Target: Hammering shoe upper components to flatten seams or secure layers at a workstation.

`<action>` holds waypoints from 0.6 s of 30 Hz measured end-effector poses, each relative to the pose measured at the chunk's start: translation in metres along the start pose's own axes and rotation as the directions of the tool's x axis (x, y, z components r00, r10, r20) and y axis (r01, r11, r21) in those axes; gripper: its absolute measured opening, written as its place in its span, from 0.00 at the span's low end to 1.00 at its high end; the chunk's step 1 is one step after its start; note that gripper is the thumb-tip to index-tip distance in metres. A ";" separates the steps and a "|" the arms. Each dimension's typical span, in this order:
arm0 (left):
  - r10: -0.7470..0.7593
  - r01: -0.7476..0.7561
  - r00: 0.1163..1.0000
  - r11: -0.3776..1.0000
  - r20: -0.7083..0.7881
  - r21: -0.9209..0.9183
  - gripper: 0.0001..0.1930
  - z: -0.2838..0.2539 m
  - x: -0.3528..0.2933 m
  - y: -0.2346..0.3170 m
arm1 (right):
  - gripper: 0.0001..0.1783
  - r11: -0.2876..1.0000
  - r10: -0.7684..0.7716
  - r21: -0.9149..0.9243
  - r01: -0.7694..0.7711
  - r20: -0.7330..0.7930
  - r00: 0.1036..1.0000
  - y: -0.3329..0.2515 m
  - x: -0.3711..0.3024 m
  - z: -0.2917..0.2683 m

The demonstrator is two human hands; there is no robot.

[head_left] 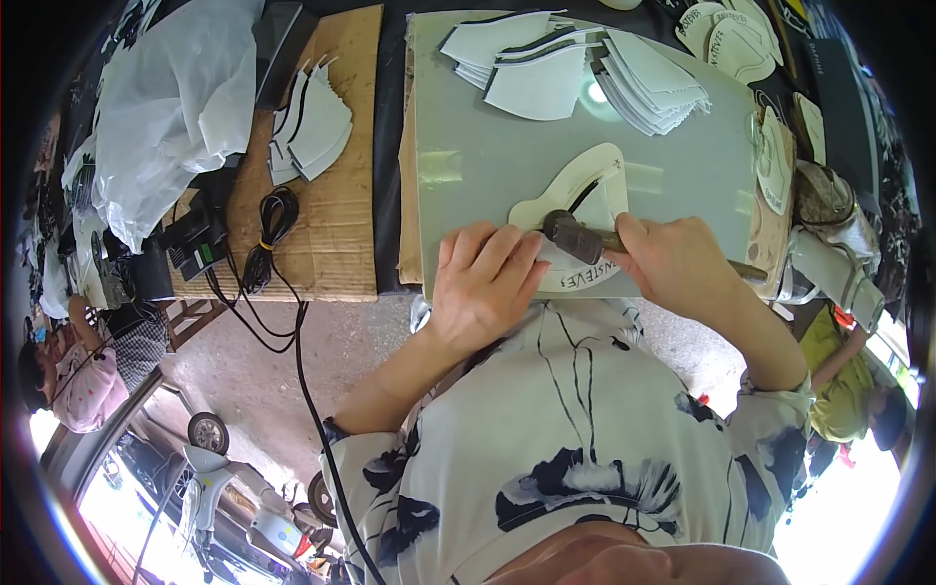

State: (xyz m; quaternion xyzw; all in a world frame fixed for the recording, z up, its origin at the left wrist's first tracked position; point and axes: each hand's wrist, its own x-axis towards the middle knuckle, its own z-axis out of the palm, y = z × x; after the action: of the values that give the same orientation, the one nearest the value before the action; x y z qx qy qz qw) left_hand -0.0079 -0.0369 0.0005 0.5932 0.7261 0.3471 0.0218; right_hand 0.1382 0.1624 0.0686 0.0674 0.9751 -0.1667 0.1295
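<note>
A cream template point(534, 212) with lettering and a cut-out lies at the near edge of the grey-topped work board point(468, 195). Inside it sits a white piece point(611, 198) with a black strip. My right hand point(673, 263) is closed around the handle of a hammer point(575, 237), whose dark head is over the template. Just left of the hammer head, my left hand point(490, 283) has its fingers bent and close together at the template's near left side, holding the white piece down; the fingertips are partly hidden.
Stacks of white pieces point(546, 83) lie along the board's far side, and more white pieces point(317, 127) on cardboard point(341, 224) at left. A coiled black cable point(273, 234) hangs over the near edge. Other templates point(736, 44) are at far right. Two people sit at the sides.
</note>
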 end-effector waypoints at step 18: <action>0.054 -0.060 0.990 0.997 -0.132 -0.039 0.14 0.005 -0.002 -0.004 | 0.17 0.987 0.125 0.102 -0.121 -0.031 0.992 -0.024 0.002 0.006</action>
State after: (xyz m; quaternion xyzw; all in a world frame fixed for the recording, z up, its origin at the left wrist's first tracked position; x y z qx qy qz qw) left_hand -0.0088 -0.0361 -0.0062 0.5891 0.7010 0.4012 -0.0230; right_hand 0.1337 0.1380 0.0704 0.1368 0.9619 -0.2055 0.1178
